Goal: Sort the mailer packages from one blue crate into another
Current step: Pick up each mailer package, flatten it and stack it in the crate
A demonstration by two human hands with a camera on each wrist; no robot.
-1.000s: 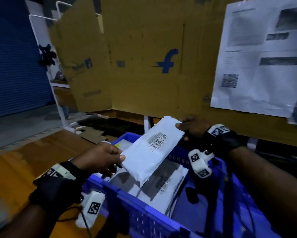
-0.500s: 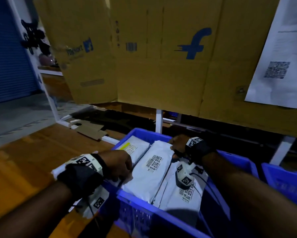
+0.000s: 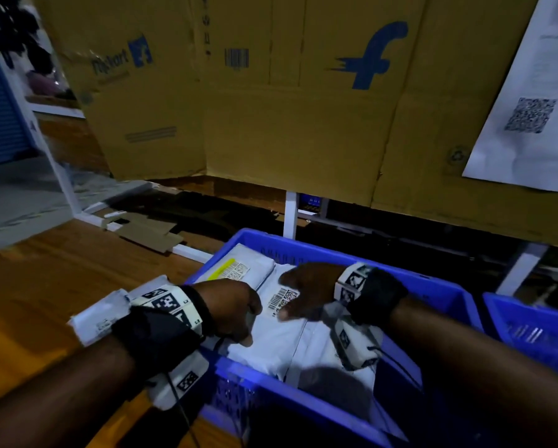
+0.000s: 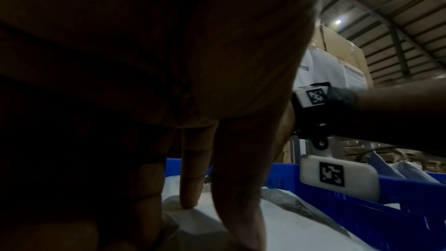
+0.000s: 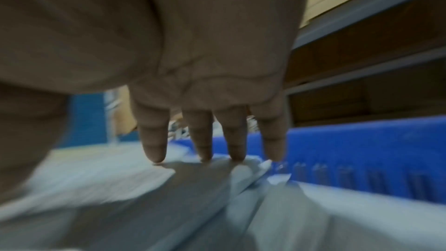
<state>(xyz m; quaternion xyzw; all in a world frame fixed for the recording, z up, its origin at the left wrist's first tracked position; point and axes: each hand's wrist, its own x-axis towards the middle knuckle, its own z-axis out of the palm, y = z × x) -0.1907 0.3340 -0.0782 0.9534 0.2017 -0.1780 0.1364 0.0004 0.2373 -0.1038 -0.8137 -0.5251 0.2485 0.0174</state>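
Note:
A white mailer [image 3: 271, 337] with a barcode label lies on top of other mailers inside the near blue crate [image 3: 303, 248]. My left hand [image 3: 238, 313] rests on its near left part; in the left wrist view its straight fingers [image 4: 188, 188] press down on the white mailer [image 4: 277, 226]. My right hand [image 3: 306, 292] lies flat over the barcode end. In the blurred right wrist view its fingers [image 5: 200, 140] are spread and straight, tips at the mailer [image 5: 108, 175], with the crate wall [image 5: 362, 140] behind. Neither hand holds anything.
Another mailer with a yellow label [image 3: 238, 270] lies at the crate's far left. A second blue crate [image 3: 529, 328] stands to the right. Flattened cardboard sheets [image 3: 271, 108] and a printed paper [image 3: 529, 118] hang behind. Wooden floor [image 3: 45, 286] lies to the left.
The mailer, held up over the crate by both hands a second ago, now lies in it. Both hands let go; the right hand slid over the barcode.

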